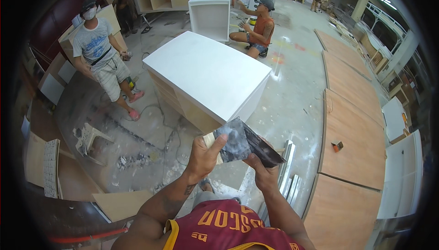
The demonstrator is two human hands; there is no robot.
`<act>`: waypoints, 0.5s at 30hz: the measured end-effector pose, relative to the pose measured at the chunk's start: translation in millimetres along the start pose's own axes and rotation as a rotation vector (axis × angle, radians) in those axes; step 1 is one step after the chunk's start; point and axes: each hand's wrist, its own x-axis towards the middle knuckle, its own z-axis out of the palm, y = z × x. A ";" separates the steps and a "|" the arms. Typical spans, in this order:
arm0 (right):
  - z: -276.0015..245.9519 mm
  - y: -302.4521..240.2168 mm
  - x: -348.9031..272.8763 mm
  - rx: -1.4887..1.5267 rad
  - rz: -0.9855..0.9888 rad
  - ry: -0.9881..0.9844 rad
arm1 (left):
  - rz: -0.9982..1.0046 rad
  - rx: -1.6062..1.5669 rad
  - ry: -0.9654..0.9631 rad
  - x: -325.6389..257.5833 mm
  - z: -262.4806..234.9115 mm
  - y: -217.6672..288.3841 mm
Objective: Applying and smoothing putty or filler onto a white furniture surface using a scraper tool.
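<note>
In front of my chest I hold a dark grey sandpaper sheet point(235, 140) with a whitish dusty patch and a crease across it. My left hand point(203, 157) is closed on its left end, thumb on top, where a pale edge point(210, 139), maybe a wooden block, shows beneath. My right hand point(264, 171) pinches the lower edge of the darker, bent right part. Just beyond my hands stands a large cabinet point(208, 69) with a smooth white top and bare wooden drawer fronts on its left side.
Left stands a person in a mask point(98, 44); beyond the cabinet another person point(263, 30) crouches by a white unit point(210, 17). A small stool point(89, 140) and a cable point(160, 108) are on the left floor. Wooden panels point(350, 135) line the right, near metal strips point(288, 172).
</note>
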 end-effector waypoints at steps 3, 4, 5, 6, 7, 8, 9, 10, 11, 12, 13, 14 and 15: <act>-4.8 4.9 5.5 -0.057 0.023 -0.094 | -0.006 0.148 -0.059 12.5 -15.1 -6.0; -3.2 4.4 4.9 -0.058 0.020 -0.094 | 0.009 0.249 -0.094 15.0 -19.3 -6.2; -0.9 3.2 4.1 -0.029 0.067 -0.091 | 0.014 0.248 -0.094 16.1 -20.7 -4.9; 1.4 2.5 5.6 -0.003 0.110 -0.087 | 0.010 0.237 -0.101 19.5 -19.6 -0.4; 5.5 3.3 6.9 -0.006 0.101 -0.088 | 0.008 0.225 -0.107 22.2 -17.9 4.8; 11.5 4.9 8.2 -0.022 -0.017 -0.011 | 0.018 0.223 -0.109 23.5 -12.2 10.4; 20.3 4.6 9.8 -0.034 -0.133 0.066 | 0.049 0.093 -0.025 22.8 -5.6 16.7; 28.5 1.2 11.1 -0.035 -0.141 0.064 | 0.080 -0.037 0.059 23.1 -3.9 20.9; 36.5 -5.0 11.6 0.018 -0.128 0.086 | 0.088 -0.039 0.058 25.1 -8.6 21.8; 43.4 -9.8 12.9 0.073 -0.114 0.102 | 0.092 -0.010 0.032 26.7 -15.1 22.5; 46.2 -10.1 14.7 0.077 -0.119 0.092 | 0.094 0.019 0.007 28.3 -21.3 23.0; 46.9 -9.2 16.0 0.091 -0.121 0.079 | 0.102 0.022 0.013 29.8 -26.6 23.2; 41.6 -8.2 17.8 0.100 -0.123 0.069 | 0.054 0.105 -0.007 31.6 -26.7 20.1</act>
